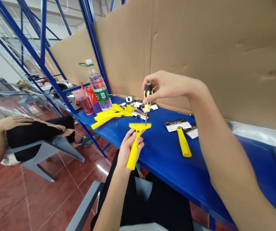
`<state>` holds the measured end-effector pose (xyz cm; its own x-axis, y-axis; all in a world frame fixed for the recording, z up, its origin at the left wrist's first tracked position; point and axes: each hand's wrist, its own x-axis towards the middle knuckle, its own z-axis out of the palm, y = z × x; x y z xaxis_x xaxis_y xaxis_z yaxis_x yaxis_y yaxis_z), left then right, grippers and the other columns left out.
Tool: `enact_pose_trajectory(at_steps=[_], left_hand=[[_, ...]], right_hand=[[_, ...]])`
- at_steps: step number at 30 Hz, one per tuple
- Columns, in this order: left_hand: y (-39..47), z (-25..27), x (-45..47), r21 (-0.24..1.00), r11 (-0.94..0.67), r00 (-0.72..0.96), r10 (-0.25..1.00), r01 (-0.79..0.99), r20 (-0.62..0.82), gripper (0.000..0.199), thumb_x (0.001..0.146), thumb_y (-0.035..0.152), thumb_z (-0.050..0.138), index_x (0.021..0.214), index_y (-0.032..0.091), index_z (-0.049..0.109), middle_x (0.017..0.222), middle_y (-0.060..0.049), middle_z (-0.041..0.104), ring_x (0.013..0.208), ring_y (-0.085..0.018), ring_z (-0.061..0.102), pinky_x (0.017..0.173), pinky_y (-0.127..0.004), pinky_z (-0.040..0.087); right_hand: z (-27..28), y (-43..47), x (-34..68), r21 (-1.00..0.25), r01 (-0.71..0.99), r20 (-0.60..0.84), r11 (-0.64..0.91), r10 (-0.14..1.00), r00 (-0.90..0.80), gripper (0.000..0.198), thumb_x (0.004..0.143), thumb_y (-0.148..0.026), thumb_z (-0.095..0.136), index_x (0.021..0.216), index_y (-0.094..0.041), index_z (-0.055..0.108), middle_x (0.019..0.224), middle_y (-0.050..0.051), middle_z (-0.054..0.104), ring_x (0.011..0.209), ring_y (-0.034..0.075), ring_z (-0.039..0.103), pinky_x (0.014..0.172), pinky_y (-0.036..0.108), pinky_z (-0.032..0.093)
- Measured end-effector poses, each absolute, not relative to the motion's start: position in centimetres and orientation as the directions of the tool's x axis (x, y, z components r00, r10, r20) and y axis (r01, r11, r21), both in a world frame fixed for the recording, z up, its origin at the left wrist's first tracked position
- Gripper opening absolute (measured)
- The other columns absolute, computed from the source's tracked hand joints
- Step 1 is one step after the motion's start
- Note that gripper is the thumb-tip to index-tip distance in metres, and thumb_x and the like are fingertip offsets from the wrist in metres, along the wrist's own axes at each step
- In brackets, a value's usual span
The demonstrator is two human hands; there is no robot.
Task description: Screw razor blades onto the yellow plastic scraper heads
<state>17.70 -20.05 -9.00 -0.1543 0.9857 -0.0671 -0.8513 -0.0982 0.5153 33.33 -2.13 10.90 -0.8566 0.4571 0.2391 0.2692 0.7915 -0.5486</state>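
A yellow scraper (134, 147) with a wide T-shaped head is gripped in my left hand (125, 149), its head pointing away from me over the blue table's front edge. My right hand (160, 85) holds a black and cream screwdriver (147, 102) upright from above. The shaft's tip meets the right side of the scraper head, where a screw seems to sit. On the table to the right lies a loose yellow handle (183, 142), partly over printed cards (177, 124). Several more yellow scraper parts (111, 114) are heaped to the left.
Behind the heap stand a large water bottle (99, 86) and a red drink cup (85, 99). A cardboard panel (188, 48) closes off the back of the blue table (157, 154). Another person (20, 128) sits on a grey chair at the left. Blue metal posts (94, 48) rise beside the table.
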Motion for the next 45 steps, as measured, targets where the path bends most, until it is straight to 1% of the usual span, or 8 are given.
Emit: enact_pose_trajectory(at_steps=[16,19,25,32,36,38,41,45], left_hand=[[-19.9,-8.7,17.7,0.505,-0.068,-0.146,0.982,-0.860,-0.117,0.036,0.097,0.011,0.078,0.127,0.019,0.061,0.147,-0.021,0.066,0.071,-0.006,0.057,0.062,-0.019,0.049],[-19.7,-8.7,17.8,0.500,-0.079,-0.158,0.980,-0.862,-0.118,0.036,0.096,0.010,0.079,0.125,0.019,0.060,0.144,-0.021,0.067,0.070,-0.006,0.058,0.062,-0.019,0.049],[-19.6,-9.3,17.8,0.552,-0.110,-0.204,0.973,-0.827,-0.112,0.048,0.091,0.012,0.087,0.129,0.020,0.060,0.134,-0.018,0.072,0.073,-0.009,0.063,0.061,-0.020,0.049],[-19.1,-9.2,14.1,0.668,-0.098,-0.204,0.976,-0.737,-0.082,0.059,0.082,0.017,0.095,0.128,0.019,0.059,0.120,-0.017,0.076,0.073,-0.014,0.068,0.061,-0.024,0.050],[-19.1,-9.3,11.9,0.708,-0.034,-0.146,0.984,-0.706,-0.098,0.064,0.082,0.017,0.095,0.134,0.017,0.058,0.119,-0.019,0.077,0.073,-0.014,0.069,0.064,-0.026,0.053],[-19.1,-9.4,11.5,0.703,0.016,-0.106,0.986,-0.711,-0.130,0.066,0.082,0.015,0.095,0.135,0.016,0.057,0.121,-0.022,0.077,0.072,-0.014,0.069,0.065,-0.026,0.054],[-19.0,-9.7,11.7,0.696,0.036,-0.091,0.985,-0.717,-0.145,0.063,0.083,0.015,0.095,0.133,0.016,0.057,0.119,-0.022,0.078,0.072,-0.014,0.070,0.068,-0.026,0.056],[-18.6,-9.9,11.9,0.710,0.073,-0.043,0.989,-0.701,-0.144,0.059,0.084,0.018,0.095,0.131,0.016,0.059,0.117,-0.020,0.078,0.075,-0.015,0.072,0.073,-0.030,0.060]], right_hand=[[11.4,-3.1,33.2,-0.471,0.263,0.204,0.842,0.394,-0.896,0.048,0.077,-0.060,0.099,0.102,-0.027,0.076,0.094,0.003,0.079,0.086,0.024,0.072,0.068,0.037,0.052],[11.5,-3.6,33.2,-0.416,0.284,0.204,0.864,0.393,-0.897,0.042,0.081,-0.057,0.097,0.101,-0.027,0.074,0.095,0.003,0.077,0.085,0.024,0.070,0.067,0.036,0.049],[11.5,-5.3,32.8,-0.252,0.429,0.279,0.868,0.489,-0.826,0.045,0.078,-0.054,0.098,0.097,-0.027,0.068,0.090,0.004,0.072,0.081,0.025,0.064,0.062,0.037,0.039],[11.2,-8.4,30.5,-0.287,0.458,0.242,0.841,0.527,-0.815,0.021,0.099,-0.045,0.079,0.104,-0.027,0.069,0.096,0.008,0.074,0.084,0.027,0.065,0.070,0.037,0.041],[9.5,-8.2,29.2,-0.290,0.384,0.258,0.876,0.458,-0.851,0.025,0.094,-0.029,0.077,0.116,-0.024,0.066,0.121,0.012,0.076,0.098,0.028,0.069,0.080,0.036,0.050],[8.9,-8.2,28.9,-0.311,0.341,0.227,0.887,0.418,-0.880,0.029,0.093,-0.024,0.073,0.120,-0.023,0.066,0.126,0.012,0.075,0.101,0.027,0.070,0.081,0.036,0.051],[8.6,-8.9,28.9,-0.351,0.311,0.154,0.883,0.382,-0.911,0.019,0.097,-0.021,0.066,0.115,-0.023,0.067,0.120,0.010,0.077,0.096,0.026,0.072,0.078,0.035,0.051],[8.9,-9.8,29.4,-0.324,0.312,0.164,0.893,0.378,-0.911,0.008,0.098,-0.024,0.068,0.105,-0.025,0.069,0.105,0.006,0.079,0.089,0.024,0.071,0.076,0.034,0.047]])
